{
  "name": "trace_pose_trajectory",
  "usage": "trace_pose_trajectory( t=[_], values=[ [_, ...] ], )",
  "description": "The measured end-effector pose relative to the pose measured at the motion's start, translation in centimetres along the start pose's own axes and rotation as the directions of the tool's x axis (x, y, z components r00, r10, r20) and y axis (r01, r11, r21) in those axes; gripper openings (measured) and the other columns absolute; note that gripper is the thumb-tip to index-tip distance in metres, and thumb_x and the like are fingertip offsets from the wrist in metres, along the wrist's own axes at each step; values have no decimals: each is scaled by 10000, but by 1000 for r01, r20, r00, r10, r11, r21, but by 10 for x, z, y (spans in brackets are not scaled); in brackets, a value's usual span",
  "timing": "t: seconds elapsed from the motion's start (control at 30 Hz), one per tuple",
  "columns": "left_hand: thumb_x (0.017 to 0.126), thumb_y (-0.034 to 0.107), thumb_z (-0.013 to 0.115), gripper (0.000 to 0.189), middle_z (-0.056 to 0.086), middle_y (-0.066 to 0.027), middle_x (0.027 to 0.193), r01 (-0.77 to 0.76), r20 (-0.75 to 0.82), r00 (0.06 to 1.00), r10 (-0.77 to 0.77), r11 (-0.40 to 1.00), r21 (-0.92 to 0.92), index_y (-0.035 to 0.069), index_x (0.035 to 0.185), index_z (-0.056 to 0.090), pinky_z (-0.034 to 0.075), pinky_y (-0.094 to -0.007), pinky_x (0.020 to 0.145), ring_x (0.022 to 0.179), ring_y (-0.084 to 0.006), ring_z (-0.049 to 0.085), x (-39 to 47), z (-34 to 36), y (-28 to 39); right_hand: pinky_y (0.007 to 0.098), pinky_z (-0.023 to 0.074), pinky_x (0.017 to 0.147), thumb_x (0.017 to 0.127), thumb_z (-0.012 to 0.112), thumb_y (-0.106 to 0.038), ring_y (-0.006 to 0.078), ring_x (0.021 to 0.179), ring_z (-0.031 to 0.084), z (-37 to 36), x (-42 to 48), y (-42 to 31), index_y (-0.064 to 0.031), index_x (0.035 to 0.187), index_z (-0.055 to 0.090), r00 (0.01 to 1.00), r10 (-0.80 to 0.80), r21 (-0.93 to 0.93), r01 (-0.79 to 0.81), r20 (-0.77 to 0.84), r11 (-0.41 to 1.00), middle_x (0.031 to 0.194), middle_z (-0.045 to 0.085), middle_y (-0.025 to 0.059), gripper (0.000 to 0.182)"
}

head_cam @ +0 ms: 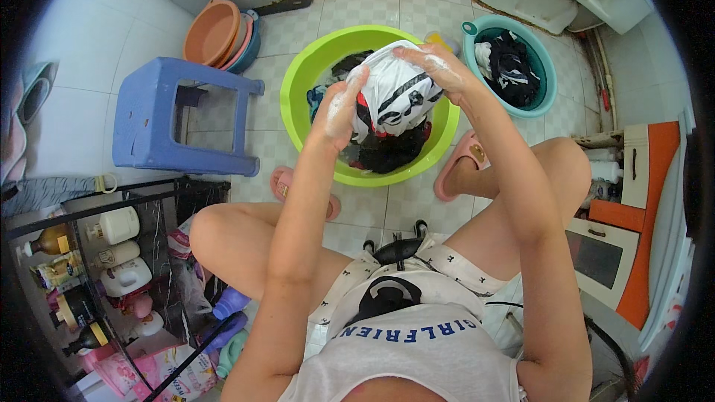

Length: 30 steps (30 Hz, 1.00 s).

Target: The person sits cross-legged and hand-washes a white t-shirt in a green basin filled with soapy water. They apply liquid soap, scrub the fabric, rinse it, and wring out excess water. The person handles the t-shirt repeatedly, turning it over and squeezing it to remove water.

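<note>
Both my hands hold a wet white garment (402,86) with black print and a bit of red, raised over a lime-green plastic basin (291,117). My left hand (342,109), streaked with suds, grips its left edge with the thumb up. At its upper right edge, my right hand (441,70) has hold of the cloth, soapy across the back. Dark wet clothes (391,151) lie in the basin's water below, and the hanging garment hides part of them.
On the left, a blue plastic stool (148,117) lies tipped beside stacked basins (209,33). A teal bucket (550,81) of dark and white clothes stands right of the green basin. Bottles fill a black-framed rack (162,223) at lower left. An orange-and-white cabinet (620,215) is at right.
</note>
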<state>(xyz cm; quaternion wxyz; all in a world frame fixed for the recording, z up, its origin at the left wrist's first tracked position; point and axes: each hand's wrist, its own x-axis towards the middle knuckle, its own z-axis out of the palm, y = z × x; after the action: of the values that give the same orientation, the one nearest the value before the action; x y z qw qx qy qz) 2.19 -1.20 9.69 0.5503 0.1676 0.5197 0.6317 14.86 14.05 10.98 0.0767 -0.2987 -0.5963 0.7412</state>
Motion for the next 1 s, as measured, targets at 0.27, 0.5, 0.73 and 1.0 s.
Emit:
trace_pose_trajectory(
  t=[0.27, 0.5, 0.73, 1.0],
  values=[
    [844, 480, 563, 558, 612, -72, 985, -19, 1, 1000, 19, 966, 257, -47, 1026, 601, 404, -266, 828, 899, -126, 535, -2, 0, 7, 223, 440, 685, 846, 585, -321, 101, 766, 582, -4, 7, 2, -35, 974, 629, 987, -88, -31, 85, -134, 996, 864, 628, 18, 316],
    [857, 490, 540, 546, 606, -37, 952, -42, 3, 999, 44, 937, 346, -29, 1008, 616, 394, -248, 813, 860, -97, 506, -5, -3, 11, 267, 469, 716, 863, 563, -354, 143, 802, 601, 6, 4, 4, -17, 1011, 626, 994, -37, 21, 40, -101, 999, 927, 641, 69, 374],
    [873, 463, 531, 527, 602, -38, 961, -43, -25, 998, 57, 919, 392, -35, 1031, 607, 398, -242, 795, 840, -95, 505, -9, 3, 17, 249, 430, 730, 843, 572, -416, 133, 808, 582, 8, 1, -5, -19, 1017, 620, 995, 30, 34, -26, -97, 999, 934, 631, 53, 436],
    [875, 462, 525, 425, 622, -43, 883, 39, -100, 993, -61, 978, -207, 50, 898, 626, 458, -290, 713, 794, -149, 573, 4, 17, -4, 368, 480, 577, 848, 470, -518, 301, 571, 602, 37, -3, 12, -13, 756, 640, 939, -261, -555, 97, -224, 826, 683, 620, 179, 541]
  ],
)
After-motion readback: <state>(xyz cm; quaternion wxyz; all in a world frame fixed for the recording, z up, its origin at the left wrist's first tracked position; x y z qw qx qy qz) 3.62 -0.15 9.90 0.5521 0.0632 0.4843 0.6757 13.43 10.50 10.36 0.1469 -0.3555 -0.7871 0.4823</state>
